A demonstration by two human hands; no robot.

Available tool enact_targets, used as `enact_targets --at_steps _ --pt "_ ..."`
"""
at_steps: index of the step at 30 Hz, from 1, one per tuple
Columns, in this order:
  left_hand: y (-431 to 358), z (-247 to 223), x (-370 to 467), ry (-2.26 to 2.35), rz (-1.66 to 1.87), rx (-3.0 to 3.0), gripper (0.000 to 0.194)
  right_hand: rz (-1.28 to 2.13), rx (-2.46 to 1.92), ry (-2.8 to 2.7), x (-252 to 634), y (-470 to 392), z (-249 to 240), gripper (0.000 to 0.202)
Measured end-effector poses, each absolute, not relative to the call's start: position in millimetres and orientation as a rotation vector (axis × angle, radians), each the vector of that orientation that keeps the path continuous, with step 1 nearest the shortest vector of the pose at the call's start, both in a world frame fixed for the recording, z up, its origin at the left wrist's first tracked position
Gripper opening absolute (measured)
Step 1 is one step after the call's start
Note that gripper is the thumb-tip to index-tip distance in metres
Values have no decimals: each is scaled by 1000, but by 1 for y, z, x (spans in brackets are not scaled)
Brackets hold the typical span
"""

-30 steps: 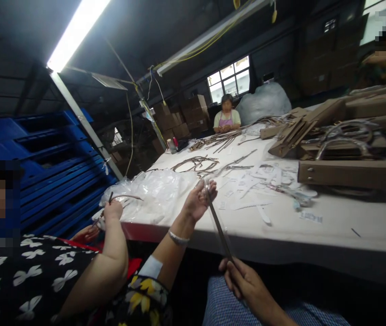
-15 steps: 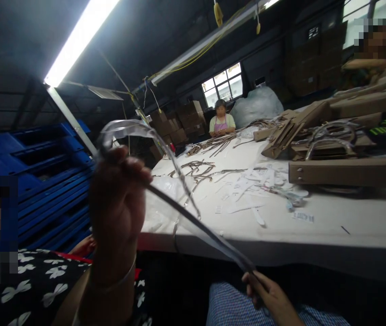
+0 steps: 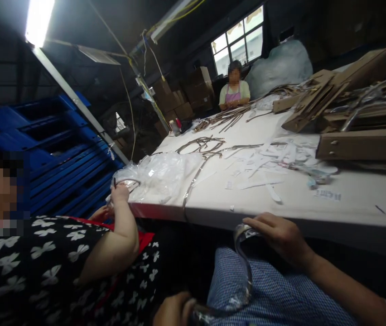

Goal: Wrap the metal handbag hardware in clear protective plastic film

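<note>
A strap in clear plastic wrap (image 3: 248,276) curves over the blue checked cloth on my lap. My left hand (image 3: 174,310), at the bottom edge of the view, is closed round its lower end. The fingers of my right hand (image 3: 281,235) pinch its upper end, just in front of the table edge. Between the two hands the strap bends in an S shape.
On the white table (image 3: 301,203) lie white paper strips (image 3: 264,158), brown straps (image 3: 201,145), a clear plastic bag (image 3: 169,174) and brown bag pieces (image 3: 366,147). A co-worker (image 3: 121,226) sits close on the left; another person (image 3: 234,93) is across the table.
My left hand has come down from high on the left to the lap, and the strap, stretched out before, is now bent. My right hand has moved up towards the table edge. The view has shifted.
</note>
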State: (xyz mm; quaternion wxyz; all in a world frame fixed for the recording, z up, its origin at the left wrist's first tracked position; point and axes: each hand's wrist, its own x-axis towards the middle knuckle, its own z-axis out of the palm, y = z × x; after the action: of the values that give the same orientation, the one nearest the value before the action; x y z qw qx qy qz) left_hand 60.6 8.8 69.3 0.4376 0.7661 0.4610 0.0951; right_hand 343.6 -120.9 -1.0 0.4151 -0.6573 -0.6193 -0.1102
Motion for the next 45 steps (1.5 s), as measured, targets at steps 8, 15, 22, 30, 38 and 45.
enact_targets --at_steps 8,15,22,30,38,45 --pt "2 39 106 521 364 1568 49 -200 -1312 -2051 287 -78 27 30" --pt "15 43 101 599 307 1717 28 816 -1314 -1424 309 -109 15 57" --pt "9 40 97 631 254 1822 22 1231 -1271 -995 312 -116 16 45" --pt "10 38 99 548 247 2171 22 907 -1498 -1119 312 -116 13 41" --pt "15 29 100 -92 799 2819 33 1322 -1311 -1281 296 -105 24 52" --pt "18 16 91 -100 992 2821 37 1933 -853 -650 279 -115 5 44"
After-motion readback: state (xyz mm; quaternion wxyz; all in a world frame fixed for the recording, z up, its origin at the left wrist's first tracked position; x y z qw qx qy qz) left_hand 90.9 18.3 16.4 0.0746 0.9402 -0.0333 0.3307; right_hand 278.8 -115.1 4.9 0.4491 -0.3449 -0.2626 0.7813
